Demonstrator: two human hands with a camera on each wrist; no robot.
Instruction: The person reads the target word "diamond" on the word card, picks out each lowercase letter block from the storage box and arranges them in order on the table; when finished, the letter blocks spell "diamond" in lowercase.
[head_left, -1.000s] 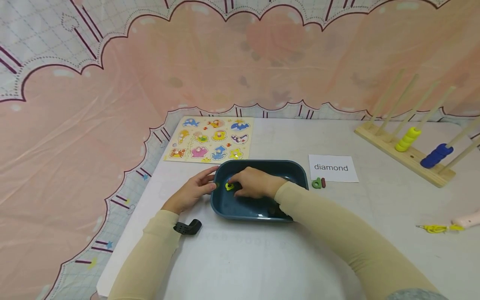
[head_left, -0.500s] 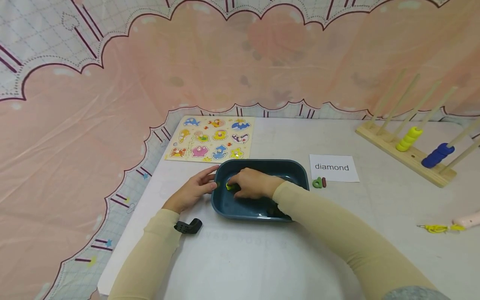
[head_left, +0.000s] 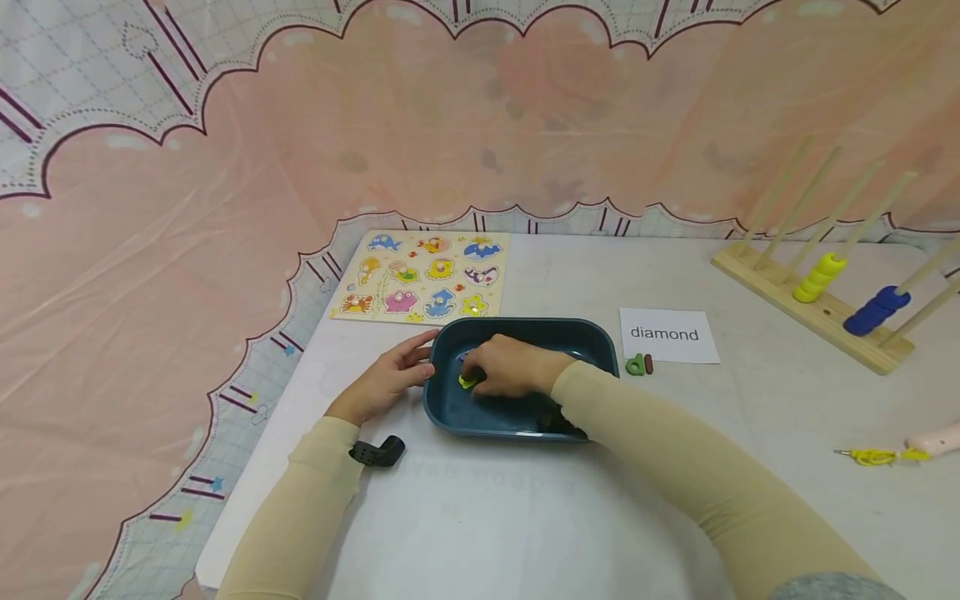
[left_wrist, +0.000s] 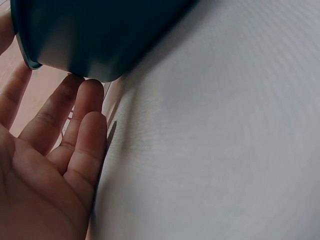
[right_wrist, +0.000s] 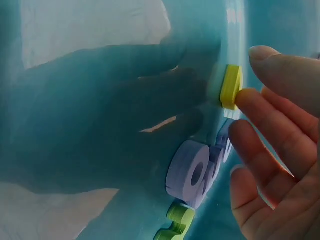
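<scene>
Dark teal tray (head_left: 480,421) sits on white table (head_left: 495,517). Left hand (head_left: 386,379), fingers loosely extended, touches the tray's left end. Right hand (head_left: 513,365) is inside, thumb and fingers apart; a fingertip touches the yellow piece (right_wrist: 230,89) in the tray. Purple ring-shaped piece (right_wrist: 181,172) lies near, green piece (right_wrist: 180,215) beside it.

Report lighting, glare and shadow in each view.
Head: fairly even light, the printed card legible, a pale highlight on the near rim of the tray. Left wrist: dim, the tray's side very dark, a soft shadow beside the left hand on the white table. Right wrist: hazy bluish cast, whitish reflections on the tray floor, a bright streak by the yellow piece.
</scene>
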